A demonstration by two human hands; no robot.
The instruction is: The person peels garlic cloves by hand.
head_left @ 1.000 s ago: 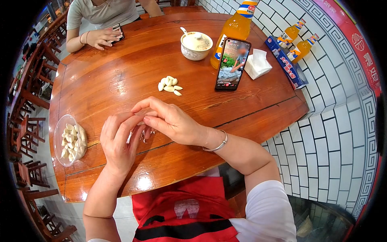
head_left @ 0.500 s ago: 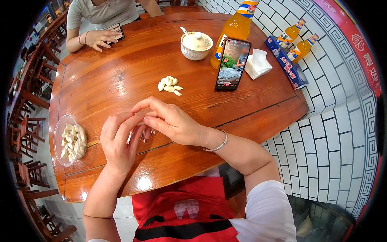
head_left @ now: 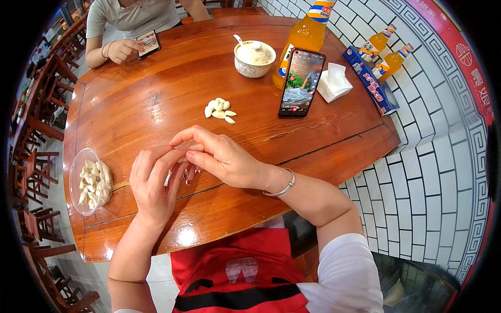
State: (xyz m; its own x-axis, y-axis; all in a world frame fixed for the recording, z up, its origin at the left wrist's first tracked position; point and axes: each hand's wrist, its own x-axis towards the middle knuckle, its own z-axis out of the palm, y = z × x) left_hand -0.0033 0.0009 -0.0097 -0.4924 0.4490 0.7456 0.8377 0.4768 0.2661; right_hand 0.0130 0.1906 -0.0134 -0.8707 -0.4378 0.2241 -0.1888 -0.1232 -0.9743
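Observation:
My left hand (head_left: pixel 155 177) and my right hand (head_left: pixel 222 159) meet fingertip to fingertip above the near part of the table. Both are closed in a pinch on what looks like a garlic clove (head_left: pixel 182 160); only a pale bit of it shows between the fingers. Small whitish scraps (head_left: pixel 188 181) lie below the hands, partly hidden by them. Beyond my hands is a small pile of peeled garlic cloves (head_left: pixel 219 114). Left of my left hand, a clear plastic bowl (head_left: pixel 72 182) holds many more garlic cloves.
A phone (head_left: pixel 301 86) leans upright against a large orange bottle (head_left: pixel 308 32), beside a tissue pack (head_left: pixel 335 86). Further left stands a lidded white bowl (head_left: pixel 252 69) with a spoon. A blue box (head_left: pixel 371 86) lies along the tiled wall. Across the table (head_left: pixel 125 99), a person's hand (head_left: pixel 123 50) touches another phone (head_left: pixel 149 44).
My hands hold nearly the same pose. The other person's hand has drawn back left with fingers curled, uncovering more of their phone. The picture on the propped phone has changed.

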